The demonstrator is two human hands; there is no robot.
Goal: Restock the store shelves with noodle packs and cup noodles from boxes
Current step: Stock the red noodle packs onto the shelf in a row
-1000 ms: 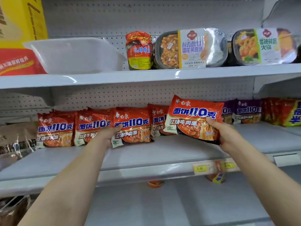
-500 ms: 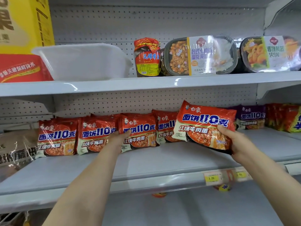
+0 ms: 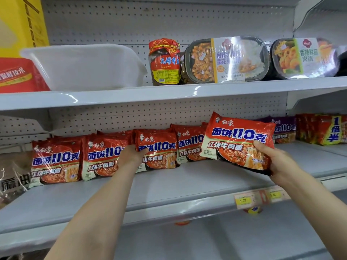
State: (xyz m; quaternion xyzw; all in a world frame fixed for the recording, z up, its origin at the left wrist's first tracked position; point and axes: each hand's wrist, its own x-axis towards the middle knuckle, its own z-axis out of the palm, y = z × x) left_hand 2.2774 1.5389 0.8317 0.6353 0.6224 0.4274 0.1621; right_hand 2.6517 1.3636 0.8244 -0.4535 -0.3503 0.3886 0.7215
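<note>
Several red noodle packs stand in a row at the back of the middle shelf (image 3: 169, 190). My left hand (image 3: 132, 153) grips the left edge of the third pack in the row (image 3: 159, 152), thumb on its front. My right hand (image 3: 276, 162) holds another red noodle pack (image 3: 236, 141) by its lower right corner, tilted and lifted just above the shelf at the right end of the row. That pack covers part of the fourth pack (image 3: 189, 145) behind it.
Purple noodle packs (image 3: 283, 130) and red-yellow packs (image 3: 324, 130) stand further right. The upper shelf carries a white tub (image 3: 84, 66), a red-lidded jar (image 3: 165, 61) and two meal trays (image 3: 225, 60). Yellow price tags (image 3: 244, 200) sit on the shelf's front edge. A taped cardboard box (image 3: 13, 177) is at left.
My left hand has shifted right from the second pack's edge onto the third pack's left edge. The held pack stays in my right hand; the view has tilted slightly.
</note>
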